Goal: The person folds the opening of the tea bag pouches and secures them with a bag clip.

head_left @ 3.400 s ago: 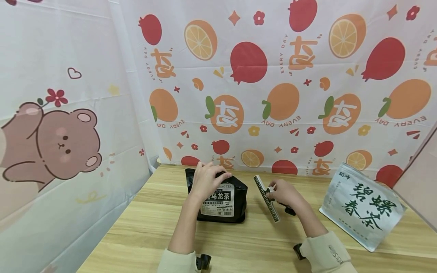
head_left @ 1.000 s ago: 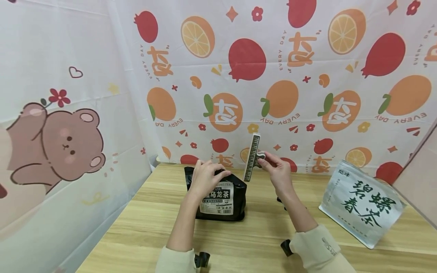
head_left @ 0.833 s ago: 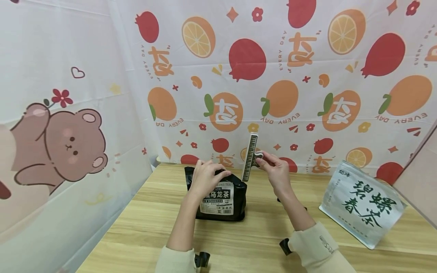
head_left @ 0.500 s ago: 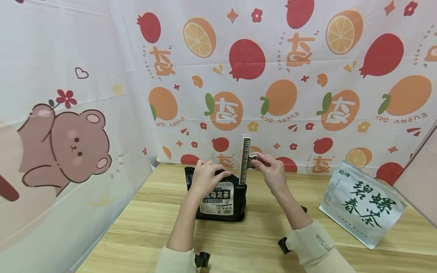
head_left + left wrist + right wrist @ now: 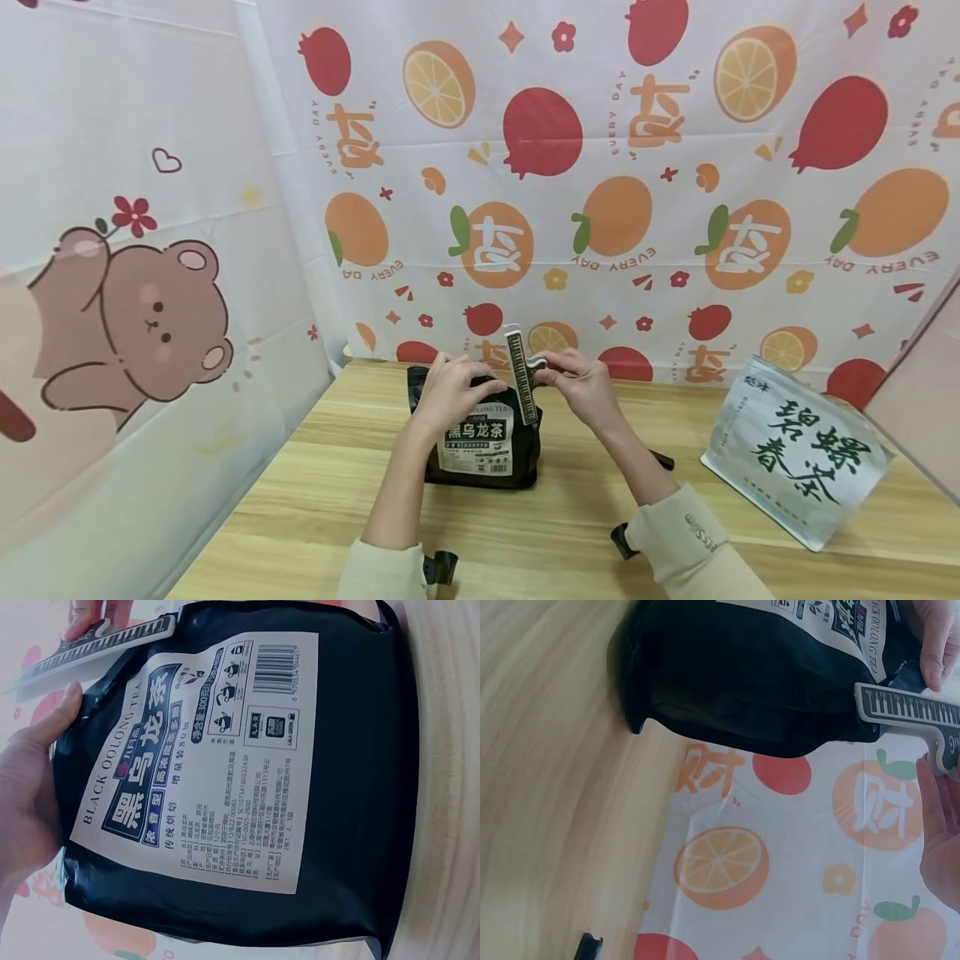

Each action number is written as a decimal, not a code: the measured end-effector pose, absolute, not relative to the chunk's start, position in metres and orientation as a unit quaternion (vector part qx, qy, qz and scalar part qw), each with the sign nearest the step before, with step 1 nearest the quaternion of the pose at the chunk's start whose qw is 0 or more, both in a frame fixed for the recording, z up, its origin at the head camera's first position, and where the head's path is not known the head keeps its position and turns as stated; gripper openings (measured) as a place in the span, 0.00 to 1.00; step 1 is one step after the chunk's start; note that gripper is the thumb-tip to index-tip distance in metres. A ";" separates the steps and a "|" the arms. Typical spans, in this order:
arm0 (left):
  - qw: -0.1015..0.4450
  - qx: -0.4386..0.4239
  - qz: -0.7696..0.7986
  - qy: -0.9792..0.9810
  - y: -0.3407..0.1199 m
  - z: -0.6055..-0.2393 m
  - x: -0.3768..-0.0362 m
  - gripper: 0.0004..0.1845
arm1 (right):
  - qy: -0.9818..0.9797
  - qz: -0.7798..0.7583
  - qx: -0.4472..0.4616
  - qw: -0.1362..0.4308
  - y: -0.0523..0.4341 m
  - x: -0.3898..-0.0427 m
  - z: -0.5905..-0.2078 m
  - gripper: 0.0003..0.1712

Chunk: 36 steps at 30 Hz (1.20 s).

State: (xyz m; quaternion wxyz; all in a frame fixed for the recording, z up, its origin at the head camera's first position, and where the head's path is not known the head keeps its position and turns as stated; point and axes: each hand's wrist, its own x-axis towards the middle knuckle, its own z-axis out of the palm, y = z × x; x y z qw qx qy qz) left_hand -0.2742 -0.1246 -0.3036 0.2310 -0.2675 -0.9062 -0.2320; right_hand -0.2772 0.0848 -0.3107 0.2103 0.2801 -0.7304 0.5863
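Left hand (image 5: pixel 450 392) curls over the folded top of the black oolong tea bag (image 5: pixel 483 437), which stands upright at the back of the wooden table (image 5: pixel 315 500); judged, this grip keeps the fold flat and the bag steady. Right hand (image 5: pixel 581 387) pinches the handle of the long sealing clip (image 5: pixel 522 375), held nearly upright with its toothed bar at the bag's top right corner, apparently lined up with the fold. Silver tea pouch (image 5: pixel 795 450) lies well apart, far right.
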 end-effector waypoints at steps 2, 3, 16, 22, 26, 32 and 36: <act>0.224 -0.276 -0.234 -0.905 -0.126 -0.303 -0.276 0.08 | -0.748 0.564 0.284 0.204 0.083 -0.271 -0.302 0.15; 0.219 -0.282 -0.237 -0.903 -0.127 -0.302 -0.276 0.08 | -0.754 0.556 0.285 0.203 0.082 -0.267 -0.297 0.14; 0.154 -0.329 -0.250 -0.898 -0.140 -0.294 -0.293 0.10 | -0.777 0.474 0.345 0.231 0.073 -0.301 -0.304 0.14; 0.145 -0.333 -0.251 -0.897 -0.141 -0.292 -0.302 0.09 | -0.783 0.442 0.369 0.236 0.070 -0.307 -0.299 0.14; 0.140 -0.334 -0.244 -0.900 -0.141 -0.290 -0.301 0.10 | -0.791 0.422 0.369 0.243 0.069 -0.307 -0.297 0.14; 0.134 -0.342 -0.238 -0.899 -0.142 -0.288 -0.299 0.12 | -0.796 0.410 0.368 0.250 0.068 -0.306 -0.297 0.14; 0.140 -0.338 -0.240 -0.899 -0.142 -0.289 -0.298 0.11 | -0.800 0.398 0.370 0.253 0.067 -0.305 -0.295 0.13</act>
